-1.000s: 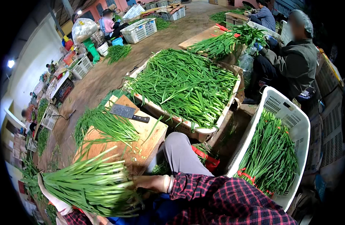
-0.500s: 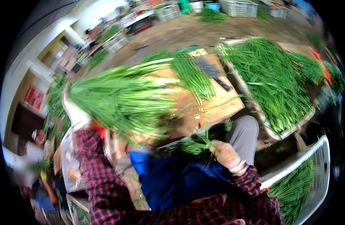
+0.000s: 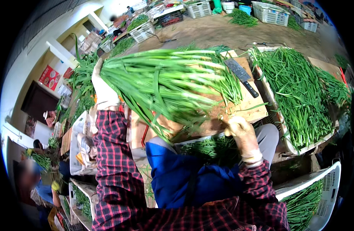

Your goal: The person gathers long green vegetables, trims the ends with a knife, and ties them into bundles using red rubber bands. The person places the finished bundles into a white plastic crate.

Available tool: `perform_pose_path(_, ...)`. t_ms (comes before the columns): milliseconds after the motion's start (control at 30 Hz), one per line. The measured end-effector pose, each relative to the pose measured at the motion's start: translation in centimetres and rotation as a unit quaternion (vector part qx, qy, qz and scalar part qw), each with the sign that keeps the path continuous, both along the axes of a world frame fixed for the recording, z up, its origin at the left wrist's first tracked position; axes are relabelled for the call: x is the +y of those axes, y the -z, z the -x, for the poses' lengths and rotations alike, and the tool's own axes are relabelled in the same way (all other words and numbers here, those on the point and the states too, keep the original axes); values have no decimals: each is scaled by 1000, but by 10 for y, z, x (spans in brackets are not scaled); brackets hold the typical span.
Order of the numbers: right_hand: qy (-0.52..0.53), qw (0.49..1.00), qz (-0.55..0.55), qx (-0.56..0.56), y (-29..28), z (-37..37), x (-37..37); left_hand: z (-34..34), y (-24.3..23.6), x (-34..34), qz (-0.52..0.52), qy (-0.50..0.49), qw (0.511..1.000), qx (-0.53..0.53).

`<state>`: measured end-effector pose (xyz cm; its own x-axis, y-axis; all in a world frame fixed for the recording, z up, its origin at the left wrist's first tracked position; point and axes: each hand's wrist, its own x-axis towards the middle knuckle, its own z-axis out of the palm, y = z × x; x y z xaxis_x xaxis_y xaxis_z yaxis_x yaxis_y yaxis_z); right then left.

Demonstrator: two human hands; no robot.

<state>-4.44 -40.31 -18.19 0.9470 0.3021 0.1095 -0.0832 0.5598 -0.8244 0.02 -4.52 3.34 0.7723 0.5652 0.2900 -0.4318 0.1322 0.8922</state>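
My left hand (image 3: 104, 86), in a pale glove, is closed around the leafy end of a large bunch of garlic chives (image 3: 157, 82). The bunch fans out over the wooden board (image 3: 250, 111), its pale stem ends pointing right and slightly blurred. My right hand (image 3: 240, 133), also gloved, is curled closed by the board's front edge; whatever its fingers hold, if anything, is hidden. A smaller pile of chives (image 3: 232, 87) lies on the board, partly behind the bunch. Beside it rests a cleaver (image 3: 238, 71) with a dark handle. Small trimmings are scattered near my right fingers.
A pale-rimmed crate heaped with chives (image 3: 296, 96) stands right of the board. Another white crate (image 3: 332, 188) is at the lower right. Cut greens (image 3: 211, 148) lie below the board between my knees. A person (image 3: 44, 184) sits at the lower left.
My left hand has lifted the chive bunch, extending it over the board. The loose greens in my right hand are gone from sight, and that hand has moved up to the board's edge.
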Motion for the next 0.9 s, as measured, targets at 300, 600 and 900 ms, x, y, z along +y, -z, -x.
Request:
perform_pose_path(300, -207, 968, -143, 21, -31, -6, 66, -21, 16, -3, 62, 2, 998, -30)
perform_pose_path(600, -127, 960, 243, -60, 35, 5, 0, -22, 10, 29, 61, -19, 997, -40)
perform_pose_path(900, -174, 974, -130, 58, -7, -48, 74, -35, 16, -9, 107, 8, 994, 9)
